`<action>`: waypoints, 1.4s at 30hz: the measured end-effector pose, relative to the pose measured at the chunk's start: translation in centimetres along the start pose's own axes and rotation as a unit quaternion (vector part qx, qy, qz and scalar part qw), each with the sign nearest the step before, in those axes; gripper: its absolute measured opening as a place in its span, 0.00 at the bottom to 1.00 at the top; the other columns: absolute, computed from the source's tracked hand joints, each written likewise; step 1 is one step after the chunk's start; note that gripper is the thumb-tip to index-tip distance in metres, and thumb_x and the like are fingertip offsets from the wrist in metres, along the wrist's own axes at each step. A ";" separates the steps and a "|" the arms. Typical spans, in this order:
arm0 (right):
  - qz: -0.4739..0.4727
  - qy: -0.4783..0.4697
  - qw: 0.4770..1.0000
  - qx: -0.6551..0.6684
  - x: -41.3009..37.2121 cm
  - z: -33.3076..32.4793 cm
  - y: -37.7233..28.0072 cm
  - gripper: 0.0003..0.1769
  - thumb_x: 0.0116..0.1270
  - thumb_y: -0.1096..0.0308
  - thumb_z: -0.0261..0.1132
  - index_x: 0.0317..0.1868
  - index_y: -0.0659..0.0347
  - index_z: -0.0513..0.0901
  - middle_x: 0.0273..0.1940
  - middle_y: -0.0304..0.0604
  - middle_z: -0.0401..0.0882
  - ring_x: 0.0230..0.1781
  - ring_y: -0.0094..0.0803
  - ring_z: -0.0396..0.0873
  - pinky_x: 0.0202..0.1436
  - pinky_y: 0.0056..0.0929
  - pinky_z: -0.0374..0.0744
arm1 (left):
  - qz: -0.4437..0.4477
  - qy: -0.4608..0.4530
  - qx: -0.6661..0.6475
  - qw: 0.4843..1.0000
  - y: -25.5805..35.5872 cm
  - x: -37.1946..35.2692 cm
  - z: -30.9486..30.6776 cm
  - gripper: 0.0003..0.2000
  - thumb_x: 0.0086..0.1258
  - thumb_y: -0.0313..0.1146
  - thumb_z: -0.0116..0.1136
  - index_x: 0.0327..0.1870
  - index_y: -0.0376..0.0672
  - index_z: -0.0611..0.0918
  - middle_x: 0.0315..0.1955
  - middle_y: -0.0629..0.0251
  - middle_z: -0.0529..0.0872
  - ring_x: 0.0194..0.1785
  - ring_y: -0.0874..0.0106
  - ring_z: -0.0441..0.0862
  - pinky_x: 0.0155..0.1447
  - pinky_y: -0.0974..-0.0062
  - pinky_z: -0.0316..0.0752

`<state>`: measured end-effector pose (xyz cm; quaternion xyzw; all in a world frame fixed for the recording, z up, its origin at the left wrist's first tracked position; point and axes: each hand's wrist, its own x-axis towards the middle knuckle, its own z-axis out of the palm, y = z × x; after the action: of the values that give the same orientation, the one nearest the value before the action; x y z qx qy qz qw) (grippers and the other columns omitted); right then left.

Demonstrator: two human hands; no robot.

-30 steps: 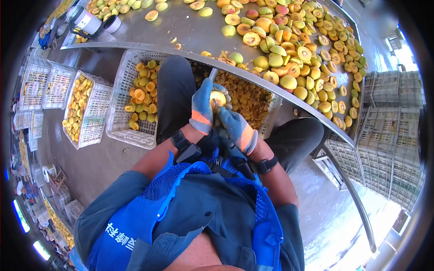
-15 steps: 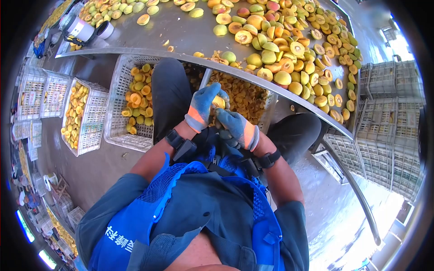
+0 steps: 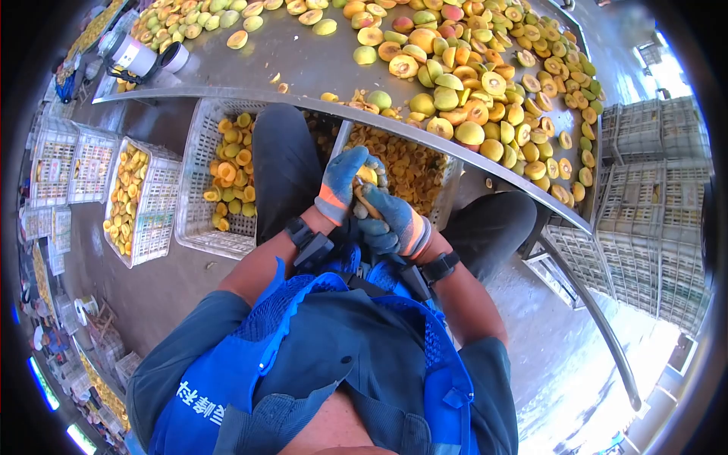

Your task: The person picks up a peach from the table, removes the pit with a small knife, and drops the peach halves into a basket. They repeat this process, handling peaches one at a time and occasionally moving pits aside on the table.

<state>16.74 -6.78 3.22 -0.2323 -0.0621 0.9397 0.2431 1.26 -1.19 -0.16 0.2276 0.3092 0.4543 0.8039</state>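
Observation:
In front of my lap, my left hand [image 3: 346,180], in a blue and orange work glove, is closed around a yellow peach half [image 3: 368,175]. My right hand [image 3: 388,221], gloved the same way, is curled tight just below it. A thin brownish hand tool [image 3: 361,186] sticks out of the right fingers and meets the fruit; most of it is hidden by the glove. Under the hands, between my knees, a crate holds many peach scraps [image 3: 406,163]. Cut peach halves [image 3: 474,106] are heaped on the metal table [image 3: 303,64] beyond.
The raised table edge [image 3: 425,130] runs above my knees. Left of my leg stands a crate [image 3: 199,152] of peach halves, with another full crate [image 3: 155,205] beside it. Stacked crates [image 3: 644,205] rise at the right. A grey and white container [image 3: 129,54] lies on the table's left end.
My right hand has turned and closed in against the fruit, and the thin tool now shows at it. My left hand keeps hold of the peach half.

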 end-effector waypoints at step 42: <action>-0.296 0.324 0.813 -0.383 0.5 -4.6 1.6 0.12 0.82 0.64 0.59 0.46 0.65 0.81 0.33 0.30 0.76 0.32 0.17 0.71 0.35 0.21 0.73 | 0.302 0.049 0.657 0.689 9.5 17.9 1.9 0.25 0.69 0.41 0.70 0.65 0.41 0.80 0.59 0.45 0.83 0.62 0.51 0.82 0.65 0.61 0.78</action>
<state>17.80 -7.93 -1.47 -0.5683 -0.4005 0.5924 0.4070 4.10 18.81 2.16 0.7563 0.4818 0.3637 0.2521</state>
